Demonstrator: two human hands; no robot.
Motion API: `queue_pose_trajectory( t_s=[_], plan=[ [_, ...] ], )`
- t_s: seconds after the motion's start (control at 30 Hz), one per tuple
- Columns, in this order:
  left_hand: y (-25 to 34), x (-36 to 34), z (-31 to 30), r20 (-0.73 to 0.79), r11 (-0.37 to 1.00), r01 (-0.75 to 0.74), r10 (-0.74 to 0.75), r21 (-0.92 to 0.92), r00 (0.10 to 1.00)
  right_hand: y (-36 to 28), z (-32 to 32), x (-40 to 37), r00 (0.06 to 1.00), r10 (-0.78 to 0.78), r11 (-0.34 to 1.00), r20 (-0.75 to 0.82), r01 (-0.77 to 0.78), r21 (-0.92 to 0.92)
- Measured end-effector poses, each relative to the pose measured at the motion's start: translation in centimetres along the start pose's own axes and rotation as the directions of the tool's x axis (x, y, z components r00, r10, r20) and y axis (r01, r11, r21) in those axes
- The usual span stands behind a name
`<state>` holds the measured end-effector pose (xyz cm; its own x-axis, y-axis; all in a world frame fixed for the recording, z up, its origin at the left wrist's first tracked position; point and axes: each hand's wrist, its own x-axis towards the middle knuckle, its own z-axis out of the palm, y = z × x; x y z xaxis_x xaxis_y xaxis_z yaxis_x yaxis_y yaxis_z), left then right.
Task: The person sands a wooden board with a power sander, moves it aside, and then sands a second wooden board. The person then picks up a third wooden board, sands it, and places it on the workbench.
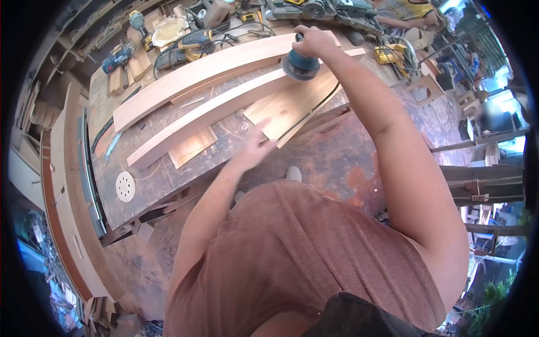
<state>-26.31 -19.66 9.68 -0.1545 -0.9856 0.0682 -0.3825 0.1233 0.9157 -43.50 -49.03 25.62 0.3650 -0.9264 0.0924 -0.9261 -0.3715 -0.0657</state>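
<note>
My right hand (315,42) is wrapped round the top of a blue orbital sander (301,65). Its round base overlaps the front long wooden beam (210,108) and the back part of a flat pine board (286,108). A dark power cord (314,108) runs from the sander side down across that board. At the board's near left corner is my left hand (254,149), slightly blurred, with its fingers apart and nothing in them. Behind the front beam lies a second, curved beam (185,78).
On the worktable (120,163) lie a perforated sanding disc (125,186) and a short wood offcut (192,147). Power tools crowd the back, among them a yellow tool (391,55) and a drill (140,27). Another person's arm (412,23) shows at the back right.
</note>
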Motion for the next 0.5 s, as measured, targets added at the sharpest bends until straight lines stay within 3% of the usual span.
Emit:
queue_pose_trajectory(
  t_s=[0.1, 0.13, 0.17, 0.2, 0.27, 0.37, 0.4, 0.43, 0.47, 0.5],
  plan=[
    [0.6, 5.8, 6.9, 0.132, 0.996, -0.084, 0.082, 0.010, 0.988, 3.2, -0.4, 0.6, 1.000, 0.020, 1.000, 0.015, -0.020, -0.002],
    [1.7, 7.3, 8.1, 0.339, 0.993, 0.077, -0.043, -0.090, 0.940, 4.4, -0.7, 0.6, 1.000, 0.027, 1.000, 0.014, -0.027, -0.003],
    [2.7, 8.7, 9.3, 0.539, 0.955, 0.257, -0.139, -0.150, 0.831, 5.4, -0.8, 0.8, 0.999, 0.038, 0.999, 0.014, -0.038, 0.010],
    [3.9, 9.3, 10.9, 0.546, 0.956, 0.260, -0.146, -0.137, 0.825, 6.4, -0.9, 1.1, 0.999, 0.049, 0.999, 0.008, -0.049, 0.008],
    [6.5, 9.6, 14.0, 0.726, 0.996, 0.057, 0.013, -0.071, 0.688, 8.6, -0.9, 1.9, 0.998, 0.066, 0.998, 0.010, -0.067, 0.015],
    [10.5, 11.5, 17.1, 0.802, 0.998, 0.058, -0.003, -0.039, 0.598, 12.3, -0.3, 3.6, 0.998, 0.033, 0.999, -0.053, -0.032, 0.030],
    [10.1, 12.6, 17.8, 0.804, 0.997, 0.063, -0.010, -0.034, 0.594, 13.3, -0.4, 3.9, 0.998, 0.036, 0.999, -0.051, -0.034, 0.038],
    [9.3, 14.3, 18.1, 0.695, 0.983, -0.181, 0.125, 0.008, 0.708, 14.3, -0.6, 4.3, 0.999, 0.031, 0.999, -0.044, -0.030, 0.026],
    [8.4, 15.9, 18.1, 0.576, 0.911, -0.403, 0.284, 0.087, 0.766, 15.2, -0.9, 4.6, 0.999, 0.026, 1.000, -0.035, -0.026, 0.014],
    [9.6, 17.5, 16.8, 0.461, 0.933, -0.336, 0.243, 0.130, 0.854, 16.1, -1.1, 4.7, 0.998, 0.020, 0.999, -0.061, -0.018, 0.027]
  ],
)
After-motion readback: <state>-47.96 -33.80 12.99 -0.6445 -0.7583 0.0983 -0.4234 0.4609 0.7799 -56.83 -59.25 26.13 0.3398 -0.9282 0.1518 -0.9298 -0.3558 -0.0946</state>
